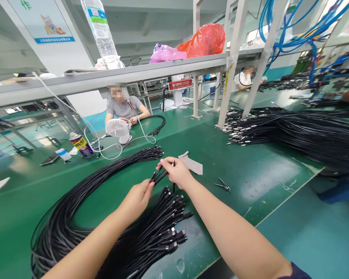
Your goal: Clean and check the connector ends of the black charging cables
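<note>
Both my hands meet over the green worktop, above a large looped bundle of black cables (84,193). My left hand (139,195) is closed, its thumb and fingers gripping a few black cable ends. Just to its right, my right hand (174,170) pinches cable ends (159,176) from the same small group. Below my hands, many cable plugs (171,232) with metal tips fan out toward the right. The bundle's other ends (154,152) lie behind my hands. A crumpled pale strip (193,164) rests beside my right hand.
Several thin metal pieces (223,185) lie on the worktop (250,170). A big heap of black cables (302,131) fills the right side. Toward the back left stand a white fan (118,128) and a spray can (81,145). A person (125,106) sits opposite, under a shelf (139,69).
</note>
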The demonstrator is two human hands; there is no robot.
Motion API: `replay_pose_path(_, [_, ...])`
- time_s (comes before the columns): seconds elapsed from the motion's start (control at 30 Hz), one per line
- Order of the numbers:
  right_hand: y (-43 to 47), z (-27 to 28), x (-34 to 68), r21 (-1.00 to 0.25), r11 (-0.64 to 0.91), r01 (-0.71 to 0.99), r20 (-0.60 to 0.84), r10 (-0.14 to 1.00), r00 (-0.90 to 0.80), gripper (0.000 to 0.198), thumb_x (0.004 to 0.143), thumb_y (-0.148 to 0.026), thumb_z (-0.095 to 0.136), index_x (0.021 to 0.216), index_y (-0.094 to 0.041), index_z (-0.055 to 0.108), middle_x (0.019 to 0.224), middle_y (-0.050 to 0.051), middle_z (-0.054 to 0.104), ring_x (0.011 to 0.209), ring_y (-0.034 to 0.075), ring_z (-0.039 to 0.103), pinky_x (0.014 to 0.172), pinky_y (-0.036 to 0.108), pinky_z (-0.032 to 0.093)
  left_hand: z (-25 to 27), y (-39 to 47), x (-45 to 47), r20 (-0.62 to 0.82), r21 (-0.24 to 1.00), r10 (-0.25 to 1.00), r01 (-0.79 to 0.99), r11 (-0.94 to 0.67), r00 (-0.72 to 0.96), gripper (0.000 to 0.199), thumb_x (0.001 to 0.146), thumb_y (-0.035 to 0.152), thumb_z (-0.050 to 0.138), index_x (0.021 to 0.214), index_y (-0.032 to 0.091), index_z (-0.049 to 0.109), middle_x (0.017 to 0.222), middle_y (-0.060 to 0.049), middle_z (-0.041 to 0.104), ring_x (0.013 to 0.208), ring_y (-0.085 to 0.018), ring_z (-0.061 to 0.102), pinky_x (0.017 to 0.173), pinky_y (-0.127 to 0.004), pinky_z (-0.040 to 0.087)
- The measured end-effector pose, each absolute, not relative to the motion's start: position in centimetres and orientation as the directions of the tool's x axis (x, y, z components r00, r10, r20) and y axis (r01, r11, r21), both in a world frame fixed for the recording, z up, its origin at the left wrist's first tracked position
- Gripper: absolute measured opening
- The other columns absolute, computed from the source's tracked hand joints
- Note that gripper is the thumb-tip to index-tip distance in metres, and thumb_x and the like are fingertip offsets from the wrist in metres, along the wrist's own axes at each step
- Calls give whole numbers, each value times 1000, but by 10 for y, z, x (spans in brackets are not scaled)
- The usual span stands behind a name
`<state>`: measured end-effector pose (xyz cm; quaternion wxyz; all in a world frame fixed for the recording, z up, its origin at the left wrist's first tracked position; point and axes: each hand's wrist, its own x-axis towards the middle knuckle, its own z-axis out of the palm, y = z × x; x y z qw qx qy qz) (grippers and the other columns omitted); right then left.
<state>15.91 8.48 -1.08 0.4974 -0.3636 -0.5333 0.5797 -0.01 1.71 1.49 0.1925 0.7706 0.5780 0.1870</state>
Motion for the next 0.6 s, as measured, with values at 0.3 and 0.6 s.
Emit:
replay_pose_path(0.3, [81, -11, 160, -980, 138, -141, 166, 964, -209, 29, 81, -45, 61, 75, -17, 66, 54, -1, 55, 46, 10, 46, 44, 21, 36, 19, 25, 15, 25, 720, 972, 671, -180, 234, 39, 92, 42, 32, 68, 21, 54, 49, 2, 55, 50, -17, 56, 59, -29, 43])
replay_pose_path(0.6, [74, -6, 153, -972, 142, -190, 185, 954, -236, 26, 84, -40, 56, 72, -16, 62, 71, 2, 64, 58, 13, 56, 51, 23, 46, 18, 26, 20, -133, 913, 944, 408, -3, 302, 40, 86, 59, 41, 74, 22, 42, 58, 7, 42, 46, -9, 37, 47, -23, 34])
